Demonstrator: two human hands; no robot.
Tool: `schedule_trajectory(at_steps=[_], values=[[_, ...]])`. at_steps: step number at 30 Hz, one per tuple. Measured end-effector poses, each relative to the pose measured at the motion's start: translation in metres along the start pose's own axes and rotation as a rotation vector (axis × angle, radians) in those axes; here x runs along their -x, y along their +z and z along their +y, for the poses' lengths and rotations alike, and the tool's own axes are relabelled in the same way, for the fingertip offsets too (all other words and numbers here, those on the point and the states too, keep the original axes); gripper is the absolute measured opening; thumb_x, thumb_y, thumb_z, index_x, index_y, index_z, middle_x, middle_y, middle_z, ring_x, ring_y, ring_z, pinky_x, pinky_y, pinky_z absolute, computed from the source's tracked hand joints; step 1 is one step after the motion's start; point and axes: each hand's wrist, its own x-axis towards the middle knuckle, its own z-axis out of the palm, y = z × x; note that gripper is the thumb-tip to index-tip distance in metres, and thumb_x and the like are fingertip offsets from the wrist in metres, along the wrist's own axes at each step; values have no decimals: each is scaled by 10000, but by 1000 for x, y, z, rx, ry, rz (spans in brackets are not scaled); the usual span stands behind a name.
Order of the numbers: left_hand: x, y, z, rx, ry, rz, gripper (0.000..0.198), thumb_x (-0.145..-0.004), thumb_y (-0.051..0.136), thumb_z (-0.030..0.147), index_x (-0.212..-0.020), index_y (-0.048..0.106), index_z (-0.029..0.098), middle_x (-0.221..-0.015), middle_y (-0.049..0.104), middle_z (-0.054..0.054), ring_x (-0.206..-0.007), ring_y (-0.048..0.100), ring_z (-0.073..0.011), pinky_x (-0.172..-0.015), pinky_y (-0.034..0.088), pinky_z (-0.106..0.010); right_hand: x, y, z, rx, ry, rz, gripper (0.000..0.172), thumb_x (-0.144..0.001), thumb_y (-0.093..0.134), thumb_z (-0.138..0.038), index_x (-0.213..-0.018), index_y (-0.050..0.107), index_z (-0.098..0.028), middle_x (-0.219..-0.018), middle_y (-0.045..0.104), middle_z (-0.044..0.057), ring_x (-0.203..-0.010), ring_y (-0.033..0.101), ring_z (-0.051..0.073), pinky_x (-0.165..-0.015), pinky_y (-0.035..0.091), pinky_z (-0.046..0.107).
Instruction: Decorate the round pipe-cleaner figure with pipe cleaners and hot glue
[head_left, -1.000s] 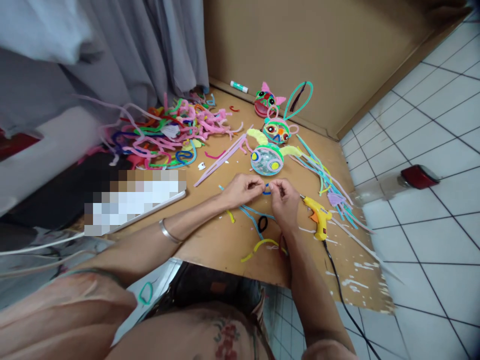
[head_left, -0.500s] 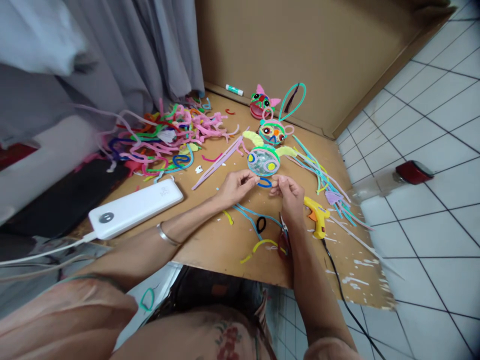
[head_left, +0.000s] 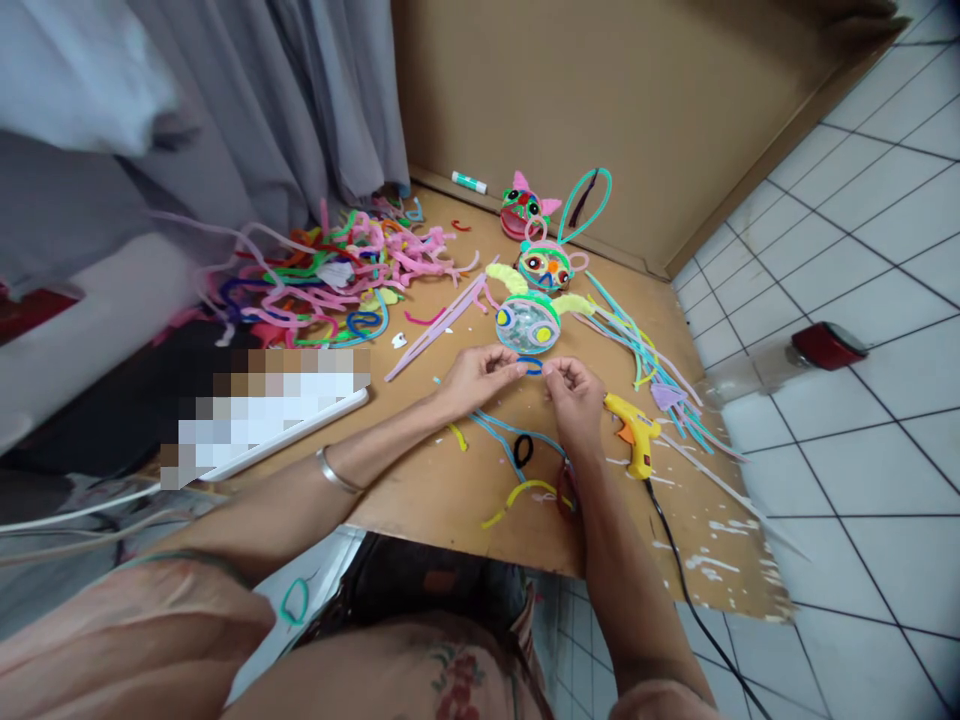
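Head view: the left hand (head_left: 481,378) pinches one end of the blue ring (head_left: 532,373), and the right hand (head_left: 574,390) pinches the other, each grip narrow on it. The ring is above the tabletop (head_left: 420,480), just on the near side of a clear globe (head_left: 529,330) with yellow eyes; what fills the globe cannot be told. Behind it sit two more heads, one round-eared (head_left: 545,268), one pink-eared (head_left: 522,218). A glue gun (head_left: 639,440) lies beside the right hand. Farther right, a red-lidded jar (head_left: 829,345) is on the tiled floor (head_left: 885,440), contents unclear.
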Motion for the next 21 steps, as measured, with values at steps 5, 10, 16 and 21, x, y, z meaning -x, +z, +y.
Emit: schedule_trajectory(at_steps=[5,10,16,21], values=[[0,0,-3,-198,98,-134,265,-840,530,336,-662,555,141,-563,454,40,-541,371,-82,-546,287,-215,5,4,2,70,-53,-60,212,-843,495,-404,-743,486,-218,-610,444,-58,-540,419,101,-533,359,236],[-1,-4,-1,-188,89,-182,273,-837,541,346,-669,573,134,-556,453,43,-535,373,-77,-537,276,-214,5,6,5,64,-46,-64,205,-859,479,-398,-753,478,-223,-580,436,-68,-500,406,99,-511,357,238],[-3,-3,1,174,-88,-114,447,-697,698,550,-790,629,118,-634,538,28,-555,422,-73,-535,302,-209,-1,1,11,31,-24,0,255,-850,519,-456,-753,478,-223,-557,434,-74,-478,405,96,-492,347,234],[-3,1,3,314,-118,-121,551,-622,741,637,-779,628,122,-689,595,1,-612,482,-85,-605,377,-220,-1,2,10,57,-51,3,260,-848,518,-458,-748,483,-220,-591,437,-65,-510,402,102,-510,346,246]])
